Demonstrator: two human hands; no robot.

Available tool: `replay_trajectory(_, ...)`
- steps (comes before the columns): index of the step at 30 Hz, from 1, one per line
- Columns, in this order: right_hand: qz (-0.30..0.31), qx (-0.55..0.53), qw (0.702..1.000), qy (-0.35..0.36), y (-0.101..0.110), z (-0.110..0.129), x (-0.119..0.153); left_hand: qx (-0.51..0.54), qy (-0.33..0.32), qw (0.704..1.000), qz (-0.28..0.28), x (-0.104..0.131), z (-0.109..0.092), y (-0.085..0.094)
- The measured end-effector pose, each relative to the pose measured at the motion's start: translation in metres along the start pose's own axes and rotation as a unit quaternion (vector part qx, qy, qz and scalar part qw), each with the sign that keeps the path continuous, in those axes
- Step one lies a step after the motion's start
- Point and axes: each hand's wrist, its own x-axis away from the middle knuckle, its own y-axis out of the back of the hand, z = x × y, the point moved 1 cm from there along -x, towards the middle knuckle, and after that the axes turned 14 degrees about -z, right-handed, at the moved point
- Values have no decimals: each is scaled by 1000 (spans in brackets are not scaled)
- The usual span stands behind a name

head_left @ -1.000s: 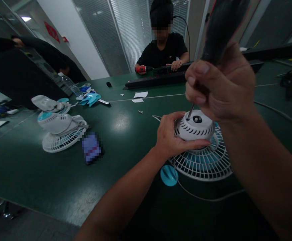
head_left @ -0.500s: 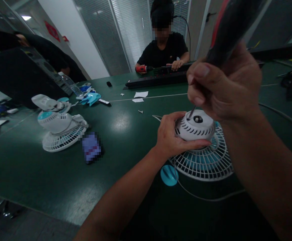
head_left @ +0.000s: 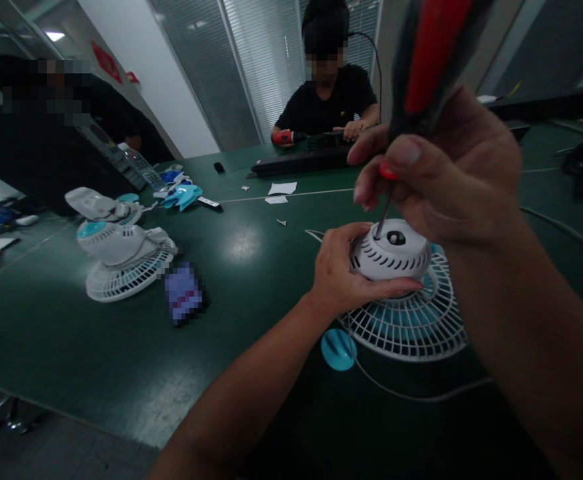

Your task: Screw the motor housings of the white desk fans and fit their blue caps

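My left hand is wrapped round the white motor housing of a fan, thumb along its near side. Under the housing, the fan's white grille rests face down on the green table. In my right hand is a red and black screwdriver, gripped low on its handle. Its thin shaft slants down, and the tip stands in a hole in the top of the housing, left of a dark opening. A round blue cap and a pale cord lie beside the grille.
Two more fan assemblies lie on the table at left, near a pixelated flat object. Behind are blue plastic parts, a water bottle and paper scraps. Across the table a person holds a red tool.
The screwdriver handle has turned in my right hand, bringing its red side into view. My right fingers have loosened and shifted on it. My left hand and the housing stay put.
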Motion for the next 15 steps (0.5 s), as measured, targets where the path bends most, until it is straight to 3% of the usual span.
replay_trajectory(4,-8,-7,1000,-4,-5,3,-1,-7,-11,1000,-7,0,-1,0)
replay_trajectory(10,12,-33,995,-96,-6,4,-4,-8,-13,1000,-6,1,1,-1)
replay_trajectory(15,9,-11,999,-43,4,-3,-5,-7,-7,1000,-4,2,1,-1)
